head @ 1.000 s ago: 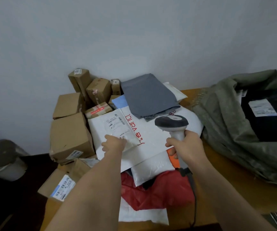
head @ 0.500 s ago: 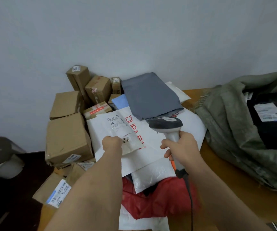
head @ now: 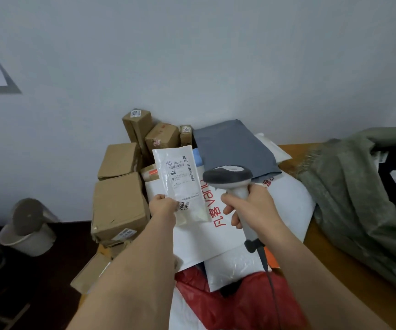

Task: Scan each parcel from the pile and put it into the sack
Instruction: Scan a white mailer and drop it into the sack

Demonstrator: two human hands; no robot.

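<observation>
Right of the parcel pile, sack slumped with mouth partly folded, so a toss could catch on the rim; above the pile, scanner gripped whole-fisted by right hand, aimed past the label, risking a misread. Just above the pile, small white parcel pinched at 1 bottom corner by left hand; likely to flop or slip.

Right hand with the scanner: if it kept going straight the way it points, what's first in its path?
Probably the grey mailer lying on the pile just beyond the scanner in the right hand; past that, the wall. Depth is unclear from this one view.
</observation>
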